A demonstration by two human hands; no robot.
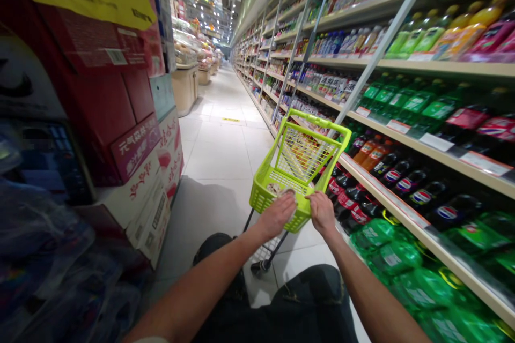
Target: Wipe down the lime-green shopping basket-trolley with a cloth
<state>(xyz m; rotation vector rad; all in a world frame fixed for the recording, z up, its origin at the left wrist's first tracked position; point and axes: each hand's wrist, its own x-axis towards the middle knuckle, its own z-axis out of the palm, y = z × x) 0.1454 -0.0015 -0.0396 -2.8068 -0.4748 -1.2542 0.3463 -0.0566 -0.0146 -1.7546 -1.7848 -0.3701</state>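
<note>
A lime-green shopping cart (pixel 260 199) with slotted sides and a raised handle frame stands on the floor in front of my knees. My left hand (pixel 279 212) presses a pale crumpled cloth (pixel 290 193) against the cart's near rim, fingers together over it. Only the cloth's edge shows. At the rim's near right corner, my right hand (pixel 321 211) has its fingers curled over the edge. Something pale and mottled (pixel 273 188) lies inside the basket by my left hand; its kind is unclear.
Shelves of drink bottles (pixel 418 99) run along the right, with shrink-wrapped green bottles (pixel 414 284) low down. Stacked cartons (pixel 140 198) stand close on the left. A tiled aisle (pixel 217 155) stretches ahead past wooden display counters (pixel 184 91).
</note>
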